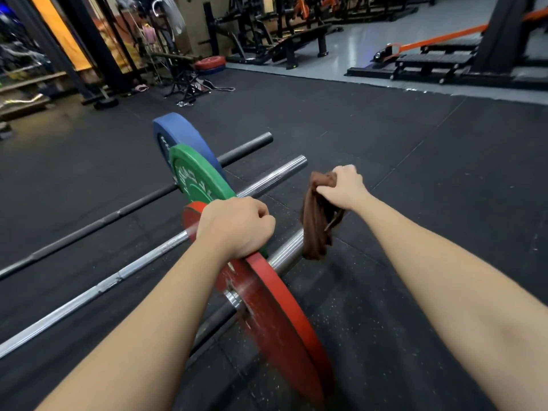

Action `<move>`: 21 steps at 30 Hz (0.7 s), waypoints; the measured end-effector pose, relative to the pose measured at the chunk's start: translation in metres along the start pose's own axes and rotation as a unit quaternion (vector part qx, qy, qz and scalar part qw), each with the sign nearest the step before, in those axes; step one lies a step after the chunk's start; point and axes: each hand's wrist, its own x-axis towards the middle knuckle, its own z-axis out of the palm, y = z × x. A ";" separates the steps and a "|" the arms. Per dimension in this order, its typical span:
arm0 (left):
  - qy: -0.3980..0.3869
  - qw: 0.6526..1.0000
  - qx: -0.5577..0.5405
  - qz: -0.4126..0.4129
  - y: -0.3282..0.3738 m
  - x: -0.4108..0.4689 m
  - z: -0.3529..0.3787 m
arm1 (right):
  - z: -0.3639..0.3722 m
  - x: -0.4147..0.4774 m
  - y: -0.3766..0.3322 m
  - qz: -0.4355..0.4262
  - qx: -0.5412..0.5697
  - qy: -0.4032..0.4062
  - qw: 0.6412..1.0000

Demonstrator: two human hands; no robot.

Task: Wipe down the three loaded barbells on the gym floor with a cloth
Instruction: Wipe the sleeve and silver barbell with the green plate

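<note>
Three barbells lie side by side on the black rubber floor. The nearest carries a red plate, the middle chrome bar a green plate, the farthest black bar a blue plate. My left hand grips the top rim of the red plate, fingers curled over its edge. My right hand holds a bunched brown cloth, which hangs down just beyond the end of the red plate's chrome sleeve.
Black benches and a rack with an orange bar stand at the back on a grey floor. A stand and red and blue plates sit at the back left. Open rubber floor stretches to the right of the barbell ends.
</note>
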 end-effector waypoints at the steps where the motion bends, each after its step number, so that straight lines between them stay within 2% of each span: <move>1: 0.002 1.000 -0.002 0.000 -0.001 0.001 0.001 | -0.004 0.002 0.003 0.054 0.099 0.051 0.992; 3: 0.005 1.000 -0.005 -0.005 -0.002 0.003 0.002 | -0.007 0.003 0.006 0.114 0.268 0.144 0.946; 5: 0.007 1.000 -0.006 -0.010 -0.004 0.006 0.004 | -0.008 0.000 0.006 0.118 0.320 0.230 0.911; 7: 0.008 1.000 -0.007 -0.015 -0.006 0.007 0.005 | -0.003 -0.003 0.007 0.089 0.322 0.262 0.905; 8: 0.009 1.000 -0.009 -0.017 -0.007 0.008 0.005 | 0.004 -0.004 0.008 0.068 0.309 0.243 0.917; 9: 0.008 1.000 -0.011 -0.020 -0.007 0.008 0.004 | 0.016 -0.004 0.012 0.041 0.265 0.194 0.944; 11: 0.005 1.000 -0.018 -0.025 -0.008 0.009 0.003 | 0.047 -0.006 0.023 -0.027 0.082 0.059 0.995; 13: 0.006 0.999 -0.021 -0.026 -0.009 0.009 0.003 | 0.074 -0.006 0.034 -0.083 -0.051 0.012 0.995; 17: 0.006 1.000 -0.016 -0.025 -0.011 0.010 0.003 | 0.082 0.003 0.034 -0.069 -0.049 -0.030 0.996; 19: 0.006 0.999 -0.017 -0.027 -0.011 0.010 0.004 | 0.074 0.010 0.036 -0.108 -0.089 -0.041 0.989; 21: 0.006 1.000 -0.018 -0.025 -0.011 0.010 0.006 | 0.068 0.017 0.042 -0.136 -0.082 -0.046 0.986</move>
